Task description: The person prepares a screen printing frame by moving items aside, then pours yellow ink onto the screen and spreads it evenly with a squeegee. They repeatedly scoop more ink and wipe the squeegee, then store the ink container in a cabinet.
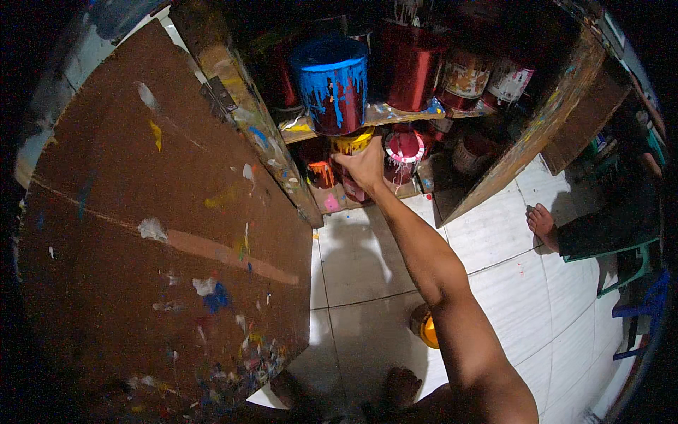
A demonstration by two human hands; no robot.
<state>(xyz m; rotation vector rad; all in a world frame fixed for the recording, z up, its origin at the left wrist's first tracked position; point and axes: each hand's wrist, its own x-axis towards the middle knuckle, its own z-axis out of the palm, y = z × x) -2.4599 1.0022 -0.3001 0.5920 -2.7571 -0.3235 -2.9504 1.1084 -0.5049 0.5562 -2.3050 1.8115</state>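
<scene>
Head view only. Bare feet (pixel 399 389) of the person stood on the white tiled floor (pixel 367 261) at the bottom of the frame, with a yellow-orange tin (pixel 426 326) on the tiles just beside the forearm's line. Open cupboard door (pixel 162 233), brown and flecked with paint, filled the left side.

Right hand (pixel 364 166) reached up from the lower edge into the paint-spattered wooden cupboard (pixel 544 120), its fingers closed around the rim of a yellow-topped paint can (pixel 351 145) on the lower level, directly beneath the shelf board (pixel 395 113). Left hand was not in frame.

Above the hand, on the shelf, sat a blue-dripped can (pixel 332 85), touching the front edge; a red can (pixel 409 67) stood beside it, and two labelled tins (pixel 487 78) further right. A pink-lidded can (pixel 404 150) sat just right of the gripped one.

Another person's bare foot (pixel 542 225) rested on the tiles at right, near a green chair (pixel 628 261).

Judgement: the step in hand looked like drawing the gripped can out of the lower level. That would call for a level pull toward the body, clear of the shelf board overhead and the neighbouring pink-lidded can.
</scene>
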